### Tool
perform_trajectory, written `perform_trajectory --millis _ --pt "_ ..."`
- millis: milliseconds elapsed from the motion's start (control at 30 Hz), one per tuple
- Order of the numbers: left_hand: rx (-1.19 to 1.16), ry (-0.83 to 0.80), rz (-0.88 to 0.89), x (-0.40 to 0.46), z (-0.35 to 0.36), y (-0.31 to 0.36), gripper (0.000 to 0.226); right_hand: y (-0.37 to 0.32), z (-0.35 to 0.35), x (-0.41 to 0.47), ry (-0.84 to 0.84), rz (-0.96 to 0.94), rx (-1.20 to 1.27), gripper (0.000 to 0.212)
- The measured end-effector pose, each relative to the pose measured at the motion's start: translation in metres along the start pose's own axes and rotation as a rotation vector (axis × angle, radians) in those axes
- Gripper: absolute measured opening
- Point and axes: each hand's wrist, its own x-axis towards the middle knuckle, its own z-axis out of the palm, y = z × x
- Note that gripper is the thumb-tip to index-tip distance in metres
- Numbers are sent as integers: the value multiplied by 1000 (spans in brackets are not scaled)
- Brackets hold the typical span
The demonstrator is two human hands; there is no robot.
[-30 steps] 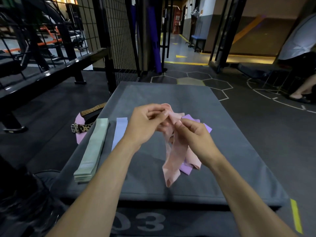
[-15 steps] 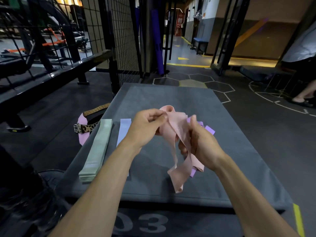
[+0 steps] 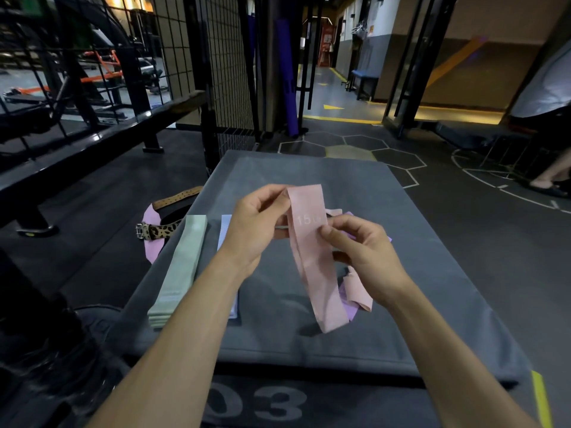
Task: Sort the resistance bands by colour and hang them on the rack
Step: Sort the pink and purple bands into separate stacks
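Platform [image 3: 401, 304]: I am looking down on a grey padded box that is filling the middle and lower frame, with "03" showing on its near face.
Wire grid [image 3: 228, 72]: it is standing at upper centre-left behind the box; I am judging it the likely rack, but I cannot tell for sure.
Green bands [image 3: 182, 267]: a flat stack is lying lengthwise along the box's left edge, left of centre.
Pale blue band [image 3: 226, 225]: it is lying just right of the green stack, mostly hidden by my left forearm.
Leopard belt [image 3: 157, 231]: it is lying on the floor off the box's left edge, on something pink.
Pink band [image 3: 312, 261]: I am holding it up over the box at frame centre; its long axis is running from upper centre down to lower right, the free end hanging toward me, "15" printed near the top.
Loose pile [image 3: 355, 291]: more pink and purple bands are lying under and behind my right hand.
Left hand [image 3: 256, 223]: its fingers are pinching the band's top left edge.
Right hand [image 3: 364, 257]: thumb and fingers are pinching the band's right edge just below the print.
Key relation: both hands are gripping near the top, so the length is hanging below and toward me; the left hand is nearer the sorted stacks, so I am judging it the better one for laying this band down beside them.
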Motion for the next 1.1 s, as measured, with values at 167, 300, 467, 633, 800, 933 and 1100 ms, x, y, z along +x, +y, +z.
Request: perform_trajectory --millis 167,300,467,633,800,933,1100 --pt "-89 -51 -25 -3 3 6 17 -3 6 2 49 -142 -77 15" --pt "-181 -72 -35 -3 3 9 18 -5 14 0 -22 -66 71 27" --pt "-111 15 -61 0 -2 6 20 0 22 4 44 -22 61 9" --pt "-79 25 -157 2 -15 11 38 3 21 6 53 -54 -28 16" --pt "220 12 -8 3 -24 5 18 6 21 7 10 -77 -107 15" --pt "224 -3 43 3 -31 2 14 6 21 3 -58 -7 -78 20" --pt "77 109 41 4 -43 12 17 22 13 -6 -278 150 -119 26"
